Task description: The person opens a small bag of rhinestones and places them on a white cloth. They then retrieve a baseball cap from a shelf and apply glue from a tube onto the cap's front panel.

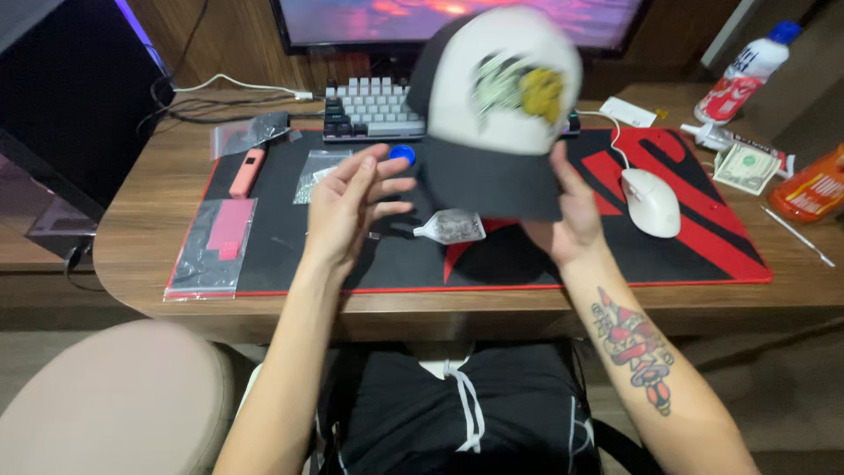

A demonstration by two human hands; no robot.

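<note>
We hold up a cap over the desk [527, 303].
Our right hand [571, 215] grips the cap [501, 105] by its dark brim; our left hand [347, 207] hovers open beside it, above a small clear bag [450, 227].

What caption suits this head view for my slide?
Right hand lifts a white-and-black cap above the desk mat; left hand open.

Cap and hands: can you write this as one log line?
right hand: holds cap by its brim | left hand: open, beside cap | below: small bag on desk mat
</note>
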